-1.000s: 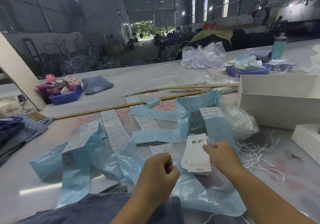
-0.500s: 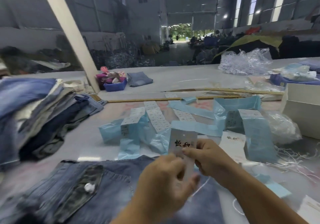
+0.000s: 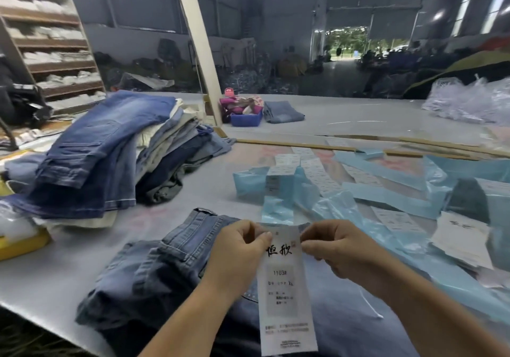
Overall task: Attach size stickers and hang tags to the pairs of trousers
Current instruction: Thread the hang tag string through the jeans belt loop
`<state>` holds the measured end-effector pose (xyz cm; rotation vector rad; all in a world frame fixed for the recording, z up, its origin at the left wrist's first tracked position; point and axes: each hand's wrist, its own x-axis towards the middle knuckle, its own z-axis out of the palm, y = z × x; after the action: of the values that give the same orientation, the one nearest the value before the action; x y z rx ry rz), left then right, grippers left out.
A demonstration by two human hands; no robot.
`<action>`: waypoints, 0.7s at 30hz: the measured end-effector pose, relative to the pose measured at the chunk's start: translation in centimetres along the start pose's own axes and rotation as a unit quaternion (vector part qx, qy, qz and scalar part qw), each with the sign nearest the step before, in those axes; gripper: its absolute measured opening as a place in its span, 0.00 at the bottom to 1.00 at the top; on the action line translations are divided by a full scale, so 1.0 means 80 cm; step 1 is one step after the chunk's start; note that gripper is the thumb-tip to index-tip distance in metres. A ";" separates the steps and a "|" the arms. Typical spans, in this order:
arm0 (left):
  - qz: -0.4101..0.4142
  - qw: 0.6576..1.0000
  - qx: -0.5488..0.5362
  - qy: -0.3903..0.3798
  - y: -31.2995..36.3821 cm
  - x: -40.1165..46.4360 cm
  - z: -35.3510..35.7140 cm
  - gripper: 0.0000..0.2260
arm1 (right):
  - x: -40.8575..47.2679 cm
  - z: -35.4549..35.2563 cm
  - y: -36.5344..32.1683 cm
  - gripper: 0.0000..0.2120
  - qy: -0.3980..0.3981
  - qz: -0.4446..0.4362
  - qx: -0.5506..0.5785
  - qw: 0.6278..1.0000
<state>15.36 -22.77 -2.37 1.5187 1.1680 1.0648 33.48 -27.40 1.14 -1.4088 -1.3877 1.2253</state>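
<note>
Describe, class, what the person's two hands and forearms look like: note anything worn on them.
Both the left hand and the right hand are bare: no gloves, rings, watch or bracelet visible. Both forearms are uncovered as far as the picture's lower edge, with no sleeve in view.

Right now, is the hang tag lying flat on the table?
No, both the left hand and the right hand pinch the hang tag near its top, holding it above the jeans.

White hang tag [image 3: 285, 287] held upright near centre, black characters on top, "1103#" and "XL" printed below. Under it, blue denim trousers [image 3: 154, 279] lie crumpled at near table edge. Sticker sheets [image 3: 317, 174] on blue backing strips, right, farther back.
</note>
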 end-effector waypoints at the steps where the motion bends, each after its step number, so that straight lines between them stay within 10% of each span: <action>1: -0.016 1.000 0.003 0.011 -0.007 0.000 -0.002 0.07 | 0.004 0.000 0.002 0.07 0.034 -0.004 -0.005 0.999; 15: 0.130 0.987 0.029 -0.085 -0.024 -0.006 0.008 0.06 | 0.017 0.038 0.025 0.11 0.107 -0.130 -0.030 0.985; 21: 0.154 0.985 0.078 -0.011 -0.036 -0.007 -0.002 0.06 | 0.018 0.046 0.033 0.10 0.069 -0.131 -0.148 0.978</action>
<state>14.57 -22.89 -5.19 1.8749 1.0418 1.1768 30.38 -26.52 -2.36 -1.4223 -1.6449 0.7616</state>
